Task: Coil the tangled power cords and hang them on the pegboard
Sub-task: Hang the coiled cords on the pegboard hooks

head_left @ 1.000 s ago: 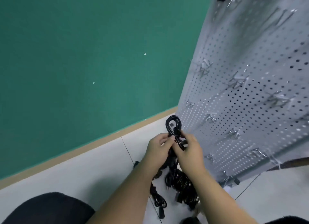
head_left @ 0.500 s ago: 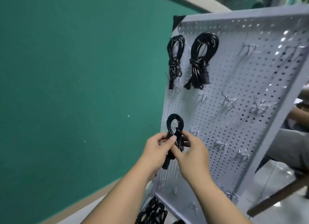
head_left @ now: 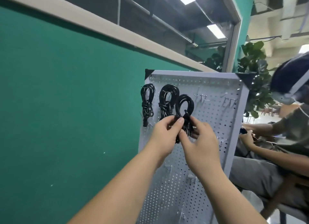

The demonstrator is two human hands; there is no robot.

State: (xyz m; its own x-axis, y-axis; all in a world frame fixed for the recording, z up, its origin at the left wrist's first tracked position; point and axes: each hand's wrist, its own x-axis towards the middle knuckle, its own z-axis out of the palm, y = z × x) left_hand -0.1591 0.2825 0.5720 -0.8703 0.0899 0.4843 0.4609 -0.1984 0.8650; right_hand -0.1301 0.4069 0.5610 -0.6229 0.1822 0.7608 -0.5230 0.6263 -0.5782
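My left hand (head_left: 164,135) and right hand (head_left: 200,145) both pinch the coiled cord (head_left: 184,100) at its wrapped waist; the loop stands above them, before the pegboard (head_left: 217,123). I judge it light and springy, so the waist is the best hold.

Black cords (head_left: 184,97), dotted pegboard (head_left: 210,123), perhaps grey

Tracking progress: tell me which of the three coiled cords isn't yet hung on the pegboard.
The rightmost coil, gripped at its waist by the left hand and right hand; the leftmost coil and middle coil hang on the pegboard.
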